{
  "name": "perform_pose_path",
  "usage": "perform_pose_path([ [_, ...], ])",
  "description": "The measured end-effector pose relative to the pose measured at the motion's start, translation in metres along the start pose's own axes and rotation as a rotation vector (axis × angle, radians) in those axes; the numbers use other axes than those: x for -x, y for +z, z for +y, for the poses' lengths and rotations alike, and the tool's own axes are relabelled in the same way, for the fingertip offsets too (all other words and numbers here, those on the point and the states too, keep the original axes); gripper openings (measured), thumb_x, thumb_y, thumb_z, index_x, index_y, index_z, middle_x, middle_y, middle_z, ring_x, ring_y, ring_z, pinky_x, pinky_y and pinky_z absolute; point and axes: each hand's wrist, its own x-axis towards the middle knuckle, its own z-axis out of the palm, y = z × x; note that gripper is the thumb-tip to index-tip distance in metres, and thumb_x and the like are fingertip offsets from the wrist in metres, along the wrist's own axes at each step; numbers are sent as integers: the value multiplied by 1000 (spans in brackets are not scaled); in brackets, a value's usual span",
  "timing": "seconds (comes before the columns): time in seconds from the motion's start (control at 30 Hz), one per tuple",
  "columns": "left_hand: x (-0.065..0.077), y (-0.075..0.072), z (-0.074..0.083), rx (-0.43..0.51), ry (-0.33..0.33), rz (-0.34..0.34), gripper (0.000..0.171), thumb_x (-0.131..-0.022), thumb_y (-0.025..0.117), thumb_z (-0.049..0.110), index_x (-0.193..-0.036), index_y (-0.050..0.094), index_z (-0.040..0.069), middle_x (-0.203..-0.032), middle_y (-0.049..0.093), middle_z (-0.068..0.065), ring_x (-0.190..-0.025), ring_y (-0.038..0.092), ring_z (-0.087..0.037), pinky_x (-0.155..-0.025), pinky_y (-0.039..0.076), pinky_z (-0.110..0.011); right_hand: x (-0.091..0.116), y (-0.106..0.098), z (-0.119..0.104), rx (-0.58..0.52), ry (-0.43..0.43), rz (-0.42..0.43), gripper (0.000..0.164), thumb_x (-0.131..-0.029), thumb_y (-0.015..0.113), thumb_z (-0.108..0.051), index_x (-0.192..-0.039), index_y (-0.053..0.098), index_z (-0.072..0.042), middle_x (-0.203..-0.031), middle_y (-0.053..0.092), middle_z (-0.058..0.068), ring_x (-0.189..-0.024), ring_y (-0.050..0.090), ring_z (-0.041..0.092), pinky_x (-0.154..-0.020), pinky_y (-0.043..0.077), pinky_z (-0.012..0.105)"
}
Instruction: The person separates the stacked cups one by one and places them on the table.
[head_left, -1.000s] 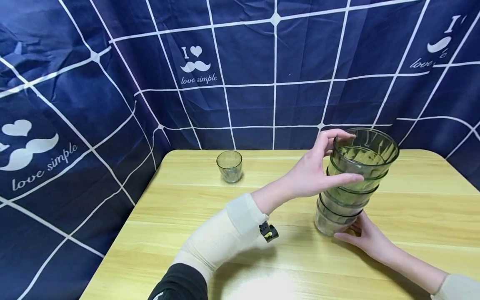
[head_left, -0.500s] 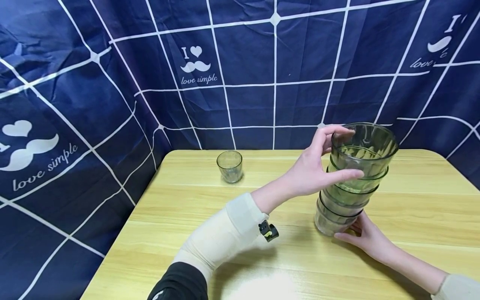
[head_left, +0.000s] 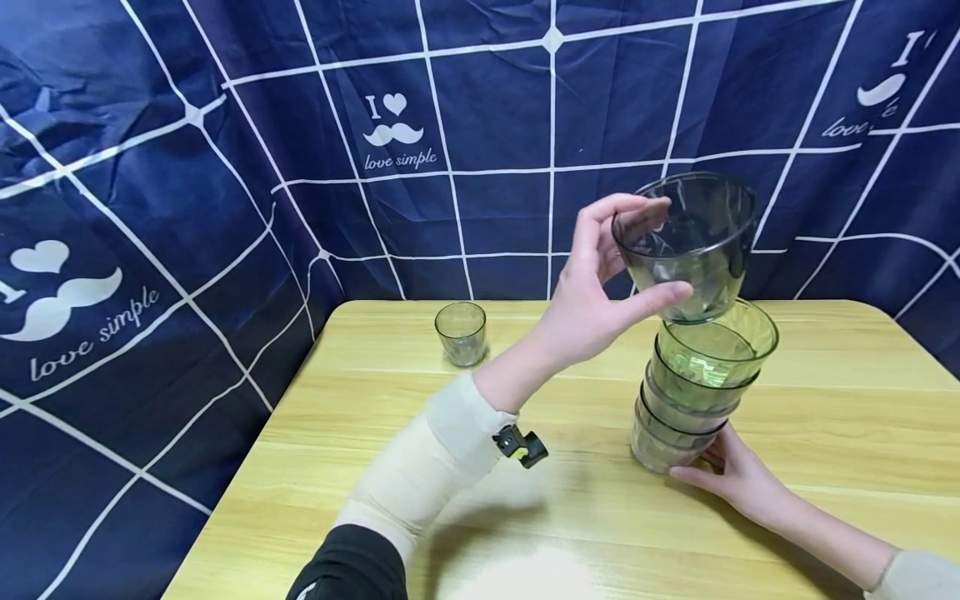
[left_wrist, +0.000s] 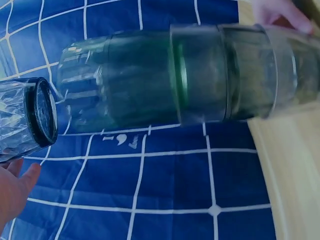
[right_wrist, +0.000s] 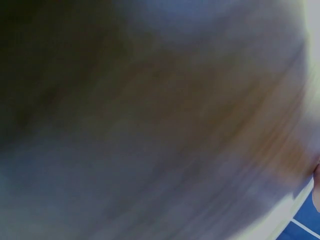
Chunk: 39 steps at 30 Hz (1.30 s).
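My left hand grips a smoky grey glass tumbler, thumb on its near side and fingers over the rim. The tumbler is tilted slightly, its base close above the stack in the head view; a gap shows between them in the left wrist view. The stack of nested tumblers has a greenish glass on top and greyer ones below. It stands on the table, leaning a little right. Low on the stack, my right hand holds the bottom tumbler from the right, its fingers partly hidden behind the glass.
A single small tumbler stands upright toward the back left of the wooden table. A dark blue curtain with white lines hangs behind the table's far edge and along the left side. The right wrist view is mostly blurred.
My left hand has lifted the grey tumbler out of the top of the stack, up and to the left, uncovering the greenish glass. My right hand and the lower stack have stayed put.
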Motion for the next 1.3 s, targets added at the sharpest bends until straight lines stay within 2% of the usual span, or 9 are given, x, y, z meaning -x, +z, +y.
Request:
perform_pose_path([
  [0.13, 4, -14, -4, -24, -6, 26, 74, -76, 70, -19, -133, 25, -2, -139, 43, -28, -126, 47, -17, -101, 43, -33, 1, 0, 0, 4, 5, 5, 77, -75, 73, 16, -138, 33, -5, -125, 49, -21, -111, 50, -7, -90, 40, 7],
  [0.27, 13, -29, -15, -57, -6, 54, 75, -78, 71, -16, -134, 26, 1, -141, 44, -24, -127, 46, -17, -98, 45, -32, 1, 0, 1, 13, 3, 6, 78, -75, 73, 15, -139, 32, -4, -126, 47, -21, -111, 49, -8, -90, 39, 7],
  [0.43, 30, -43, -24, -117, -76, 105, 73, -79, 73, -11, -134, 28, 5, -141, 46, -16, -126, 47, -18, -88, 46, -25, 1, -1, 2, 15, 2, 4, 79, -75, 73, 16, -140, 31, -4, -127, 46, -20, -113, 48, -8, -91, 38, 7],
  [0.67, 56, -59, -39, -187, -181, 171, 73, -79, 76, -4, -135, 31, 8, -138, 49, -9, -120, 50, -20, -92, 47, -30, 1, 0, 4, 16, 4, 2, 79, -75, 73, 16, -140, 32, -6, -127, 47, -20, -112, 49, -8, -90, 39, 7],
  [0.9, 81, -70, -55, -238, -258, 194, 74, -79, 78, 0, -135, 31, 10, -137, 49, -7, -123, 48, -20, -96, 44, -35, 0, 0, 4, 9, -7, -2, 79, -75, 72, 17, -139, 32, -4, -127, 47, -19, -112, 49, -8, -90, 40, 7],
  [1.13, 99, -75, -73, -314, -346, 219, 75, -77, 82, 6, -133, 34, 10, -135, 49, -8, -122, 49, -22, -97, 45, -36, 0, 1, 3, 5, 1, -6, 79, -76, 72, 17, -139, 32, -7, -126, 47, -19, -111, 50, -7, -89, 40, 8],
  [1.3, 111, -77, -89, -380, -441, 229, 74, -76, 84, 9, -132, 35, 12, -137, 49, -5, -125, 48, -21, -99, 45, -34, 0, 0, 3, 8, 1, -4, 79, -76, 72, 17, -139, 32, -8, -126, 47, -19, -111, 50, -8, -89, 40, 8],
])
